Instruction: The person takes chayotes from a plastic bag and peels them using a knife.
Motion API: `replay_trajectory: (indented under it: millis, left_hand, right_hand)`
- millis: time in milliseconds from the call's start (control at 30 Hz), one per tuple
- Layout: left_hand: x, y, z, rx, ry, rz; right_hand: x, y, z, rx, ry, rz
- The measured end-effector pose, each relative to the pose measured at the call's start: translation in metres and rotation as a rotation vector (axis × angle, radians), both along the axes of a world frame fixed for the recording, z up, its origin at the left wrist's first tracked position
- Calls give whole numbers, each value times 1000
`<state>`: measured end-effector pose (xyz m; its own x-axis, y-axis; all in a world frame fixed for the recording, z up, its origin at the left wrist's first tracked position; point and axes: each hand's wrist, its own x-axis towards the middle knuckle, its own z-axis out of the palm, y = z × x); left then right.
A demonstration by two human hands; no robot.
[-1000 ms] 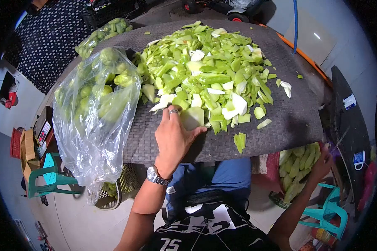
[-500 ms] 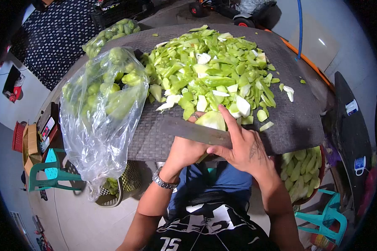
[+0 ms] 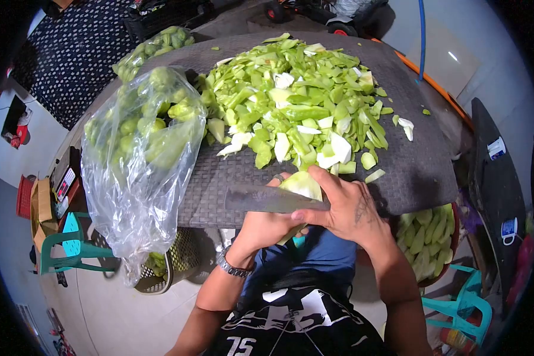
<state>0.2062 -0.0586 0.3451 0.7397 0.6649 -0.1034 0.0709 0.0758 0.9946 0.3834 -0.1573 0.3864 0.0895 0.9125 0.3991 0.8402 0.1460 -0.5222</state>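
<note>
My left hand, with a ring and a watch, is closed around a pale green vegetable piece at the table's near edge. My right hand grips a wide-bladed knife; its blade points left and lies across the front of the piece, above my left hand. The knife's handle is hidden in my right fingers. A large heap of green and white peelings covers the middle of the dark woven table, just beyond my hands.
A clear plastic bag of green vegetables hangs over the table's left edge, above a basket. At right, a tub of peeled pieces stands near a teal stool. Another bag lies at the back left.
My right hand has come from beside the tub to my left hand, now with the knife. Since half a second ago, both hands and the vegetable piece have moved slightly nearer to me.
</note>
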Motion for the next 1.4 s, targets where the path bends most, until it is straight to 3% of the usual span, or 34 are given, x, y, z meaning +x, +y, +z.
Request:
replay_trajectory:
  millis: [167, 333, 433, 533, 600, 700, 800, 900, 1033, 1167, 1300, 1400]
  left_hand:
    - [0, -1, -10, -23, -37, 3]
    - [-12, 3, 36, -329, 140, -114]
    - [-20, 9, 30, -178, 183, -240]
    - [-15, -10, 33, -208, 43, -235]
    - [-8, -19, 32, -348, -75, -182]
    - [5, -21, 8, -375, -146, 30]
    - [6, -14, 3, -406, -164, 153]
    - [1, -6, 3, -547, -278, 263]
    - [-25, 12, 2, -804, -584, 87]
    - [-23, 11, -16, -901, -668, -25]
    - [2, 4, -10, -986, -629, 15]
    - [4, 14, -20, -1098, -632, -172]
  right_hand:
    - [5, 1, -1, -117, 28, 32]
    - [9, 9, 9, -146, -54, 108]
    - [8, 11, 10, -165, -131, 88]
    - [22, 29, 14, -232, 12, -135]
    - [34, 45, 11, -244, 288, -216]
    - [59, 75, -4, -296, 546, -404]
    - [82, 101, 11, -304, 440, -536]
    - [99, 120, 28, -244, 626, -521]
    - [102, 110, 49, -73, 764, -502]
    - [107, 76, 33, -46, 942, -399]
    - [73, 26, 7, -143, 1063, -386]
    - [57, 4, -11, -211, 1075, -342]
